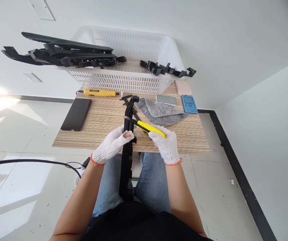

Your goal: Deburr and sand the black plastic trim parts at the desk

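Gloved L hand [114, 143] & R hand [166, 142] curled in grip, bare forearms [82, 195] angled fwd & inward.

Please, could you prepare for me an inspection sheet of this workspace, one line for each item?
Surface: striped table.
Job's things: long black plastic part, upper end over the table; yellow utility knife, its tip at the part.
Clutter: black phone, yellow rotary tool, caliper, gray cloth, blue flat item; white basket with more black parts.
Hands: gloved; left hand holds the part, thumb tip uncovered; right hand grips the knife.
Cables: black cable at left.
Surroundings: white walls, tiled floor with small debris.
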A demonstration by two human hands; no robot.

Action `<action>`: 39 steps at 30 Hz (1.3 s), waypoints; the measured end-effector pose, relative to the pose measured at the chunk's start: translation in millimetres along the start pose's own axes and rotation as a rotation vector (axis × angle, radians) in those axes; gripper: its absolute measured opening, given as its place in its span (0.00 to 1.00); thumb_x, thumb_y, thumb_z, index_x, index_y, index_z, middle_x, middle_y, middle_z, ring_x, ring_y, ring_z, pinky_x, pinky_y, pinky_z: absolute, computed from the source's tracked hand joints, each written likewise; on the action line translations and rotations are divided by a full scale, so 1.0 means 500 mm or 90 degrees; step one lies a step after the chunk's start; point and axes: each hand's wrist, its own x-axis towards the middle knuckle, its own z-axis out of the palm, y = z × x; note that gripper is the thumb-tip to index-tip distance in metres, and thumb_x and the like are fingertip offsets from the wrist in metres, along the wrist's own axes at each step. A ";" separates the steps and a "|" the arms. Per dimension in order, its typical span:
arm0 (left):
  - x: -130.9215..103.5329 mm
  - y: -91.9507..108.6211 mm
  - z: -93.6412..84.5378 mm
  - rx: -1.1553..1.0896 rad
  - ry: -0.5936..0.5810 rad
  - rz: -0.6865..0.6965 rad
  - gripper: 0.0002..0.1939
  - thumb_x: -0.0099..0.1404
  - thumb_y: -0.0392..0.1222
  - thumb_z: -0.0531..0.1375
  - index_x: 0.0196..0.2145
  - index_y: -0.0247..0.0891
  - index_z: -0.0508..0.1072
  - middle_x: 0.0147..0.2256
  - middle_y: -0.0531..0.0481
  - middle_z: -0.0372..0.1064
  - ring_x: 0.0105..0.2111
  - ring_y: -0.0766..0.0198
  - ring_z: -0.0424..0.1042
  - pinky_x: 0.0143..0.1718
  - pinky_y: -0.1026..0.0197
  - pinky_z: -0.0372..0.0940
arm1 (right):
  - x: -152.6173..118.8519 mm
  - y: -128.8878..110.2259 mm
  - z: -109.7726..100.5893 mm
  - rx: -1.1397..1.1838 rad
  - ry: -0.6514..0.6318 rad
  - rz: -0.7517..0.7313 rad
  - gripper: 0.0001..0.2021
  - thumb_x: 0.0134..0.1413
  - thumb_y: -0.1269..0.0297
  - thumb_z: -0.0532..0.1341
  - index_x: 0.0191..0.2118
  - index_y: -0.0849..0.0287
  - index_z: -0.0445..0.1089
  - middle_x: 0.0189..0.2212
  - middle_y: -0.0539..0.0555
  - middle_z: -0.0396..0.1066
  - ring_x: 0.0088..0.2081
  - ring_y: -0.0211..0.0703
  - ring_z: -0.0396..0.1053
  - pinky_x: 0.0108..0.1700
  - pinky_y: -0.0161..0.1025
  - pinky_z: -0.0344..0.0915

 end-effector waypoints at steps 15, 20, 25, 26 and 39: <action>0.089 0.089 -0.004 0.045 0.058 0.148 0.27 0.70 0.60 0.60 0.56 0.37 0.74 0.39 0.47 0.77 0.31 0.64 0.70 0.30 0.64 0.64 | 0.013 0.007 -0.014 0.215 0.140 0.028 0.17 0.35 0.51 0.72 0.31 0.56 0.75 0.24 0.50 0.72 0.23 0.33 0.64 0.19 0.28 0.56; 0.098 0.083 0.009 0.043 0.067 0.140 0.22 0.72 0.63 0.56 0.38 0.39 0.70 0.31 0.49 0.73 0.29 0.63 0.68 0.29 0.62 0.63 | 0.013 0.009 -0.012 0.242 0.154 0.027 0.14 0.35 0.54 0.72 0.29 0.56 0.75 0.24 0.49 0.72 0.22 0.32 0.64 0.18 0.27 0.55; 0.103 0.070 0.012 0.051 0.117 0.174 0.21 0.74 0.61 0.53 0.32 0.42 0.64 0.26 0.53 0.68 0.31 0.61 0.70 0.35 0.61 0.65 | 0.015 0.013 -0.015 0.239 0.137 0.027 0.17 0.35 0.51 0.73 0.30 0.56 0.75 0.21 0.48 0.71 0.18 0.29 0.57 0.16 0.27 0.51; 0.101 0.067 0.013 0.054 0.121 0.175 0.21 0.75 0.61 0.53 0.32 0.42 0.64 0.26 0.53 0.68 0.32 0.61 0.70 0.36 0.60 0.65 | 0.016 0.015 -0.016 0.241 0.131 0.021 0.19 0.35 0.49 0.74 0.31 0.57 0.75 0.21 0.48 0.71 0.18 0.29 0.57 0.15 0.27 0.49; 0.068 0.024 0.001 0.126 0.096 0.188 0.21 0.75 0.62 0.50 0.36 0.43 0.66 0.35 0.51 0.69 0.38 0.60 0.68 0.46 0.59 0.66 | 0.016 0.023 -0.018 0.243 0.137 0.001 0.22 0.36 0.47 0.74 0.34 0.58 0.76 0.27 0.52 0.74 0.23 0.33 0.66 0.17 0.27 0.54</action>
